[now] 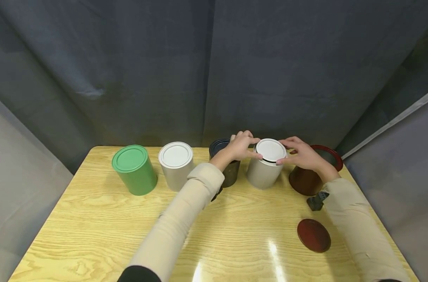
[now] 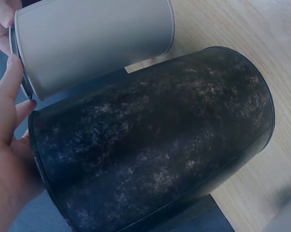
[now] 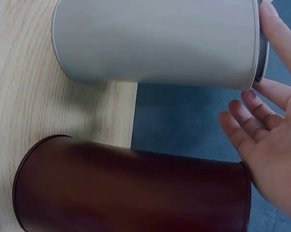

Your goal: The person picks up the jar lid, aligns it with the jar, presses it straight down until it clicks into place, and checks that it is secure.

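Observation:
A white lid [image 1: 271, 150] sits tilted at the mouth of a white can [image 1: 263, 176], with a dark gap showing under its near edge. My left hand [image 1: 241, 145] grips the lid's left edge between thumb and fingers, reaching over a black can [image 1: 231, 175]. On the opposite side my right hand [image 1: 300, 153] pinches the lid's right edge, its other fingers spread in the right wrist view. Beside that hand stands a dark red-brown can [image 1: 304, 182] without its lid, partly hidden by the wrist. Both wrist views show the lid's rim standing out from the white can.
To the left are a lidded green can [image 1: 140, 178] and another lidded white can [image 1: 176, 172]. A dark red lid [image 1: 314, 235] lies on the wooden table [image 1: 129, 239] near the right forearm. A grey curtain [image 1: 157, 78] hangs behind the table's back edge.

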The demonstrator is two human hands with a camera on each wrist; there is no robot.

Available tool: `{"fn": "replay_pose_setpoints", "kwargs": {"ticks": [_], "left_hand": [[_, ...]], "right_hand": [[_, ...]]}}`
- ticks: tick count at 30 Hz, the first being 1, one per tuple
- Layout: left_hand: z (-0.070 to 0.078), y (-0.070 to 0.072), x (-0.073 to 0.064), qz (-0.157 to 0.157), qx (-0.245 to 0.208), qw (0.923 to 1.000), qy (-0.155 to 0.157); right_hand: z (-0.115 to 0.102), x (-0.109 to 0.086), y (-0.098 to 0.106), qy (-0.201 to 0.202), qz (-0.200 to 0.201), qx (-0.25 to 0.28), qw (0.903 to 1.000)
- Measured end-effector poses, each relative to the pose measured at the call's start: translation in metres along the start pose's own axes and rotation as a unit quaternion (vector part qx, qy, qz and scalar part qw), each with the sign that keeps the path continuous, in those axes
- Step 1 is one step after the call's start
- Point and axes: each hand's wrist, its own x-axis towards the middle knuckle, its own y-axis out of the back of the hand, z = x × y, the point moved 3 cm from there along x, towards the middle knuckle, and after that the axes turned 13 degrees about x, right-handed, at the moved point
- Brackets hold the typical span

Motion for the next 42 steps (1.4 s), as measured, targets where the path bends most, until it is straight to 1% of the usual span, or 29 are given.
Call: {"fn": "replay_pose_setpoints", "kwargs": {"ticks": [4, 7, 10, 13, 17, 22, 26, 32, 37, 42], "left_hand": [[-0.0002, -0.0013, 0.0001, -0.021, 0.011, 0.9997, 0.008], [0.0001, -0.0015, 0.0003, -0.027, 0.012, 0.9995, 0.012], [0.0007, -0.0014, 0.0004, -0.024, 0.009, 0.9996, 0.012], [0.0008, -0.0010, 0.0003, -0.014, 0.004, 0.9998, 0.011], [0.0008, -0.0013, 0.0005, 0.000, -0.003, 0.9999, 0.014], [0.0017, -0.0028, 0.0011, 0.008, 0.002, 0.9997, 0.025], [0.0039, -0.0019, 0.0008, 0.008, 0.007, 0.9995, 0.030], [0.0060, -0.0018, 0.0000, -0.001, 0.014, 0.9993, 0.033], [0.0071, -0.0037, 0.0005, -0.005, 0.018, 0.9992, 0.037], [0.0097, -0.0046, 0.0012, -0.007, 0.029, 0.9990, 0.032]], "right_hand": [[-0.0010, 0.0002, -0.0010, -0.008, -0.011, -0.015, 0.9998], [-0.0020, -0.0006, -0.0002, -0.017, -0.019, -0.024, 0.9994], [-0.0019, -0.0016, 0.0018, -0.022, -0.021, -0.027, 0.9992], [-0.0003, -0.0025, 0.0039, -0.025, -0.011, -0.013, 0.9995], [0.0018, -0.0037, 0.0045, -0.021, 0.008, 0.015, 0.9996], [0.0026, -0.0035, 0.0019, -0.010, 0.007, 0.029, 0.9995], [0.0038, -0.0023, 0.0007, -0.004, 0.009, 0.017, 0.9998], [0.0056, -0.0014, -0.0009, -0.015, 0.020, 0.003, 0.9997], [0.0064, -0.0029, -0.0017, -0.025, 0.020, 0.029, 0.9991], [0.0058, -0.0065, -0.0008, -0.032, 0.020, 0.024, 0.9990]]}}
